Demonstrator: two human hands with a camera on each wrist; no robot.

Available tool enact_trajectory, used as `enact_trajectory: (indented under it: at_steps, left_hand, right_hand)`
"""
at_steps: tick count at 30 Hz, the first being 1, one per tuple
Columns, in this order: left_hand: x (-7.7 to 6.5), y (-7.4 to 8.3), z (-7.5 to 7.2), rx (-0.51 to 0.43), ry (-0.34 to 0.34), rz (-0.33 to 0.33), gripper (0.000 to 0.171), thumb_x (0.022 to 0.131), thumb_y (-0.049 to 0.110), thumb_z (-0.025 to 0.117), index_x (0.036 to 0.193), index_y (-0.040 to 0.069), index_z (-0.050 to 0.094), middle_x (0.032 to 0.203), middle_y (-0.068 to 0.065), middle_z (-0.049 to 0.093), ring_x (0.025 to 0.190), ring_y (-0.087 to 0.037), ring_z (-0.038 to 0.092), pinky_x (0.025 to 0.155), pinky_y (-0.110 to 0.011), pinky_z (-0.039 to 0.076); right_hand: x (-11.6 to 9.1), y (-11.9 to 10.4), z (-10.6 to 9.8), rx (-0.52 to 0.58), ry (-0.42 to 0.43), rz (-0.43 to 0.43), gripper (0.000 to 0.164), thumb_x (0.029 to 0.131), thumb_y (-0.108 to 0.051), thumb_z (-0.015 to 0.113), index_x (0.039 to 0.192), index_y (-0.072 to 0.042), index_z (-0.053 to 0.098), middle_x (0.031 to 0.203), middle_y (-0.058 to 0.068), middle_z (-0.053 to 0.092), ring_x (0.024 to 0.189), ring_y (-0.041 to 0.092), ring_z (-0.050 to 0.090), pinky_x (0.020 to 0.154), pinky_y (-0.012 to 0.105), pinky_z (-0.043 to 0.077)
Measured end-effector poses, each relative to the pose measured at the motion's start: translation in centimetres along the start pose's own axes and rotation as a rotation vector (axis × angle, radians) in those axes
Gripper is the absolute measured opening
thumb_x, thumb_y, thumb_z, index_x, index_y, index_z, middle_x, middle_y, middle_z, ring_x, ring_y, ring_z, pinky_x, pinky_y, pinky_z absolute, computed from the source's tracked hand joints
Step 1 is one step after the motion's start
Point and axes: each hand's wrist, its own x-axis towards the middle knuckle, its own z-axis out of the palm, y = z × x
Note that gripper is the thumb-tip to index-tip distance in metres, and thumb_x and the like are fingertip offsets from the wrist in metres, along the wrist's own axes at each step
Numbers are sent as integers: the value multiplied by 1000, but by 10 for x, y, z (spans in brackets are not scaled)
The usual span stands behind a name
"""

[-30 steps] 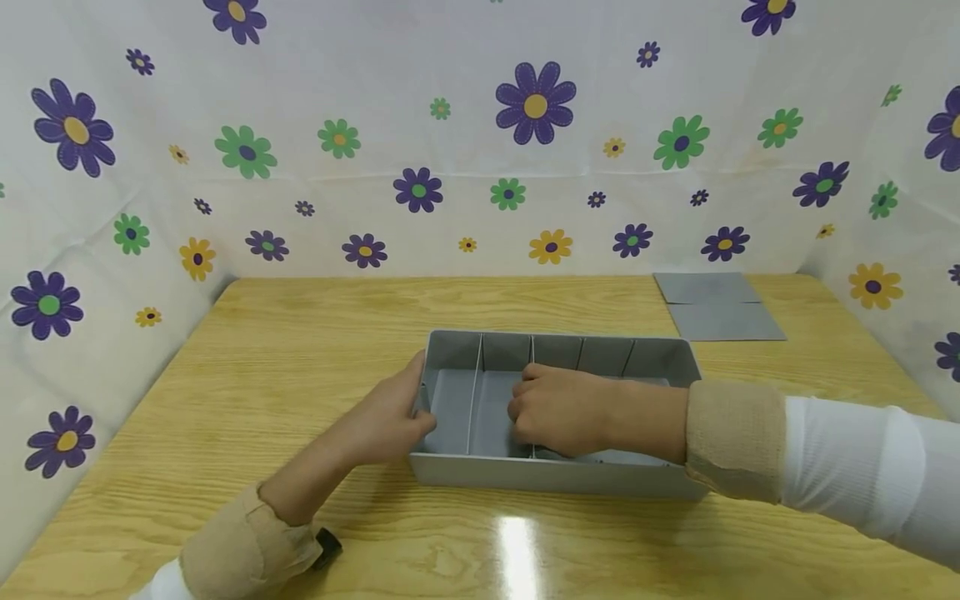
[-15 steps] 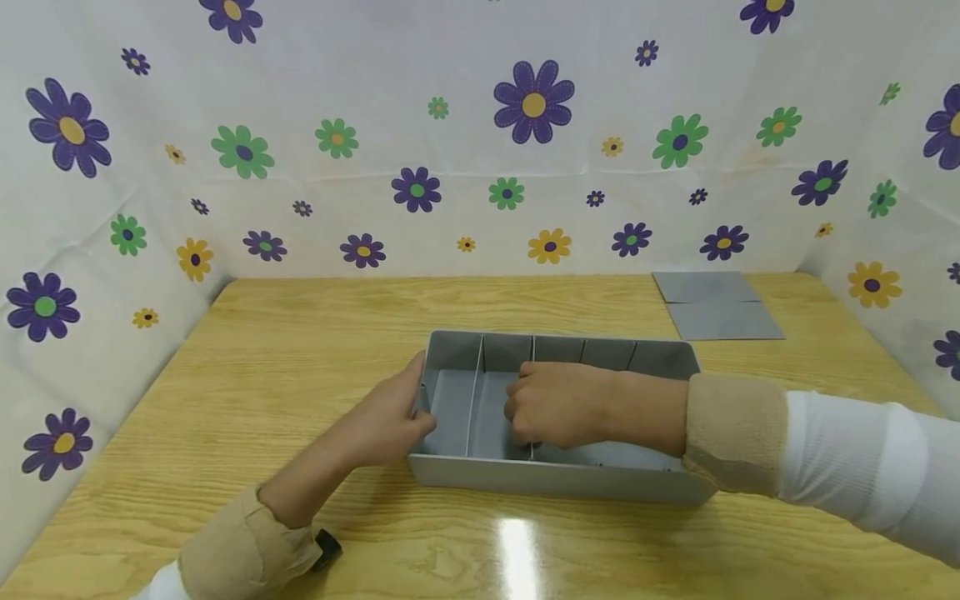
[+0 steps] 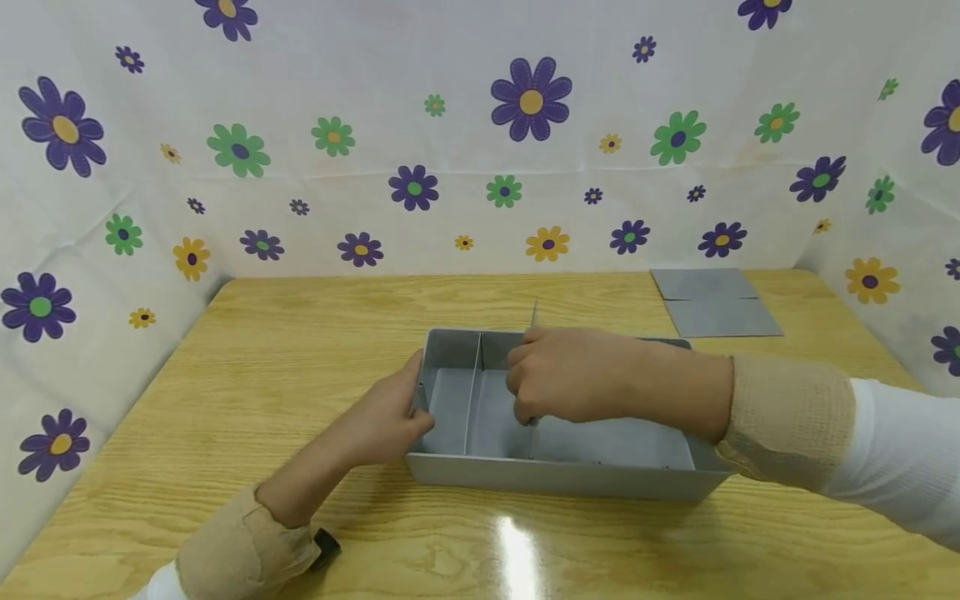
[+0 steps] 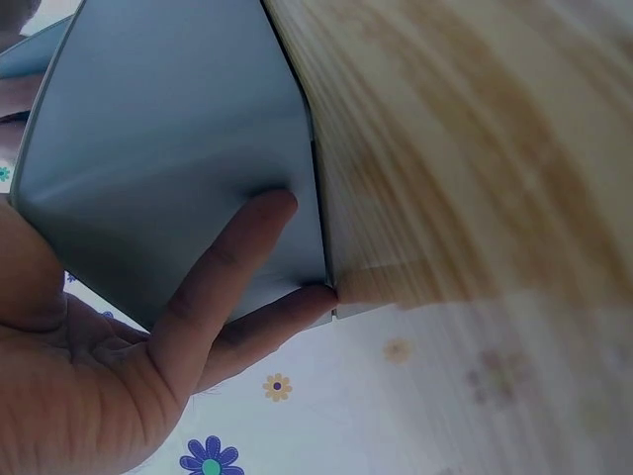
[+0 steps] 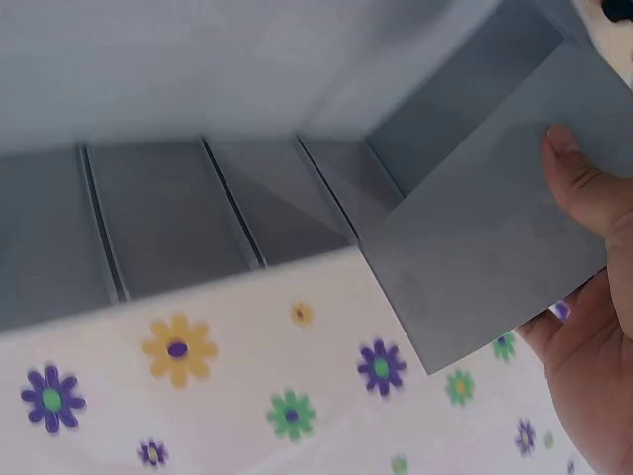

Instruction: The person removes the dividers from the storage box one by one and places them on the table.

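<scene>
A long grey storage box (image 3: 562, 479) lies crosswise on the wooden table. My left hand (image 3: 386, 421) grips its left end, thumb over the rim and inside. The left wrist view shows that hand's fingers (image 4: 218, 277) spread along the outside of the end wall. Pinched in my right hand (image 3: 570, 375) is a flat grey divider (image 5: 465, 237), its far end standing above the box's back rim. Several slots line the box's inner wall in the right wrist view. Another divider (image 3: 473, 400) stands upright in the box, left of my right hand.
Two flat grey panels (image 3: 723, 319) lie at the table's back right. White cloth (image 3: 337, 192) with printed flowers hangs behind the table and along both sides. A small black object (image 3: 325, 548) shows beside my left wrist.
My right hand has risen with the divider, whose far end now sticks up past the back rim. The left hand keeps its grip on the box's end.
</scene>
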Motion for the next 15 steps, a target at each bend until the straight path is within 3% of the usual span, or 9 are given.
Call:
enact_trajectory:
  at_steps: [8, 12, 15]
  left_hand:
    - [0, 1, 0, 1, -10, -17, 78, 74, 1, 47, 144, 2, 14, 129, -24, 48, 97, -25, 51, 82, -44, 44]
    - [0, 1, 0, 7, -21, -26, 78, 75, 2, 48, 145, 1, 12, 124, -25, 51, 86, -23, 51, 74, -40, 44]
    - [0, 1, 0, 1, -26, -26, 78, 75, 2, 47, 145, 1, 11, 124, -25, 51, 82, -22, 52, 69, -38, 43]
  right_hand:
    - [-22, 19, -29, 98, 107, 97, 33, 82, -3, 60, 102, -27, 69, 97, -7, 63, 90, 13, 51, 78, 30, 46]
    - [-40, 35, -29, 144, 198, 172, 34, 81, -1, 62, 106, -24, 68, 98, -5, 64, 91, 14, 54, 80, 32, 49]
    - [-54, 51, -21, 110, 241, 224, 34, 78, -1, 65, 105, -22, 69, 97, -4, 66, 91, 16, 56, 75, 33, 51]
